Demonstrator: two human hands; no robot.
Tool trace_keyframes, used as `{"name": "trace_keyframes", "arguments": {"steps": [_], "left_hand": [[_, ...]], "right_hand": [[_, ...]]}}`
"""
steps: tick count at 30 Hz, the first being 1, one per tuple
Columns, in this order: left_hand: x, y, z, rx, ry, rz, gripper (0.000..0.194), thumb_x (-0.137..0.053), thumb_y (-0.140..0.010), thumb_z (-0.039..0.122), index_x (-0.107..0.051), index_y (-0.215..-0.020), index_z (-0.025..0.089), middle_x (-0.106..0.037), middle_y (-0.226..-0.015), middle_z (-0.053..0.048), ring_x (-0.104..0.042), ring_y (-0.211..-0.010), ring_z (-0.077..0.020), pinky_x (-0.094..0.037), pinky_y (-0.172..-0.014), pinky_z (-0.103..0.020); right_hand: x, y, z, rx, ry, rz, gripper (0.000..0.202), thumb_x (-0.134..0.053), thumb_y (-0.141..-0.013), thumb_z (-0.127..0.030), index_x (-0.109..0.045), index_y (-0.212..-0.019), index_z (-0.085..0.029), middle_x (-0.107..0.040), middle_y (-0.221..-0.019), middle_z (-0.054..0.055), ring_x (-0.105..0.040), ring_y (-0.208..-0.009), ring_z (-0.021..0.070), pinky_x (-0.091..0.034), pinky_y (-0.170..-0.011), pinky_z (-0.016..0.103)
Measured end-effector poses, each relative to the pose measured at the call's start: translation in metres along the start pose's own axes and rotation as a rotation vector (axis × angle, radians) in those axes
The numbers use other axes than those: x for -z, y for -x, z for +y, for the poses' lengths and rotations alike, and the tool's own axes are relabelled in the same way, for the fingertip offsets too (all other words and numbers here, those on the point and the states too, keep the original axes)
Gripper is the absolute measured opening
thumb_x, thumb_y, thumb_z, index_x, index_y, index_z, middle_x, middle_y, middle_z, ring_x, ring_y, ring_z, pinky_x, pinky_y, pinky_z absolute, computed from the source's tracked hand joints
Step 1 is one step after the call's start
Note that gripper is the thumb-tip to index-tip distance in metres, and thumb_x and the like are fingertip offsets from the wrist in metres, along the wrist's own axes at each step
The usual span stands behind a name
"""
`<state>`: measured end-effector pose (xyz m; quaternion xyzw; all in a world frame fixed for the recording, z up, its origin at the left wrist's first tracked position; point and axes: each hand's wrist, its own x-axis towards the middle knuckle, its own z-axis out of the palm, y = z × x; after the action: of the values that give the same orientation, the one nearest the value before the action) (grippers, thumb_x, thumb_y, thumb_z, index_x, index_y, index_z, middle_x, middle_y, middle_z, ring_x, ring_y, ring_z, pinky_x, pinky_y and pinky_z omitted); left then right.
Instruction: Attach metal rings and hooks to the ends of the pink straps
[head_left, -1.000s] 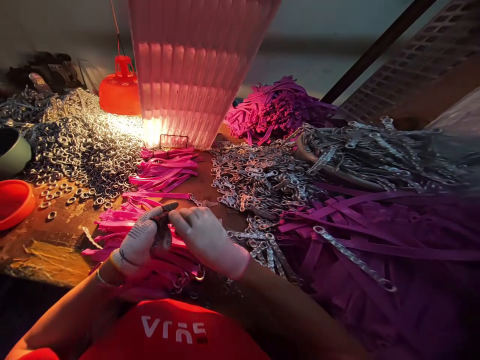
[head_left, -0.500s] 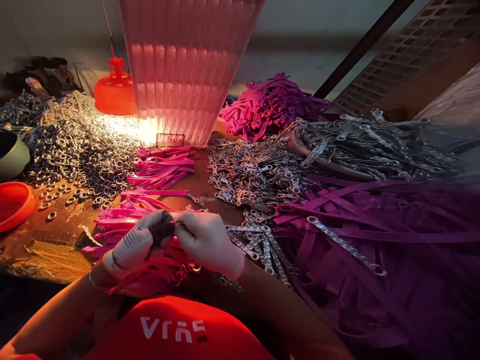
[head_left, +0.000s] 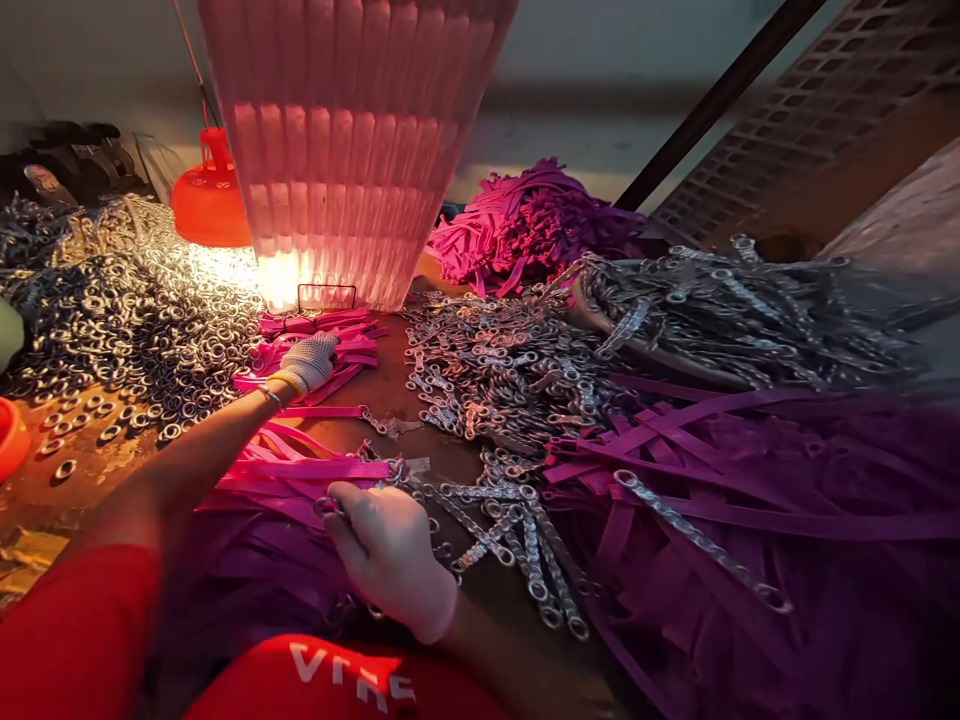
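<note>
Right hand [head_left: 390, 555]: fingertips together, apparently pinching a small ring [head_left: 328, 506]. Beyond it and slightly left: left hand [head_left: 307, 362], nearer hand to the far pink straps [head_left: 358, 347], resting over them; finger closure hidden, cannot tell. Straps' long axis roughly crosswise.

red shirt [head_left: 457, 685] | white lettering [head_left: 352, 678] | one V-like character, wording unclear

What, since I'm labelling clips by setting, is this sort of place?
Likely a small workshop: heaped metal rings, piled chain pieces and masses of pink straps suggest batch handwork.
</note>
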<state>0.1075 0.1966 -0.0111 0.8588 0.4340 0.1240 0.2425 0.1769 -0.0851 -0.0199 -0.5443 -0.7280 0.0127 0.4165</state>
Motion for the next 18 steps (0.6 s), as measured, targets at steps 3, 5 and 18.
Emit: {"name": "trace_keyframes", "arguments": {"steps": [3,5,18], "left_hand": [[-0.007,-0.023,-0.021,0.012,-0.120,0.039,0.035,-0.063,-0.095,0.034,-0.061,-0.124,0.014,-0.062,-0.124,-0.011,-0.063,-0.108,-0.0234,-0.055,-0.093,-0.046],[-0.011,-0.027,-0.028,0.001,-0.168,0.059,0.034,-0.064,-0.095,0.035,-0.062,-0.122,0.014,-0.063,-0.124,-0.011,-0.063,-0.108,-0.0232,-0.056,-0.092,-0.045],[0.052,0.163,0.047,-0.650,0.201,0.387,0.037,-0.052,-0.092,0.012,-0.060,-0.128,0.016,-0.069,-0.115,-0.012,-0.067,-0.108,-0.0193,-0.056,-0.093,-0.034]], "right_hand": [[-0.002,0.000,0.001,-0.029,0.005,-0.029,0.026,-0.045,-0.104,-0.035,-0.064,-0.100,-0.019,-0.067,-0.067,0.001,-0.059,-0.060,0.0165,-0.032,-0.061,0.030],[-0.004,0.000,0.003,-0.033,-0.008,-0.043,0.025,-0.046,-0.103,-0.035,-0.065,-0.099,-0.019,-0.066,-0.066,0.001,-0.058,-0.060,0.0165,-0.031,-0.061,0.031],[0.039,-0.018,0.010,-0.833,-1.129,-0.092,0.033,-0.060,-0.090,-0.059,-0.069,-0.093,-0.028,-0.070,-0.114,0.005,-0.067,-0.093,0.0208,-0.057,-0.078,0.037]]}}
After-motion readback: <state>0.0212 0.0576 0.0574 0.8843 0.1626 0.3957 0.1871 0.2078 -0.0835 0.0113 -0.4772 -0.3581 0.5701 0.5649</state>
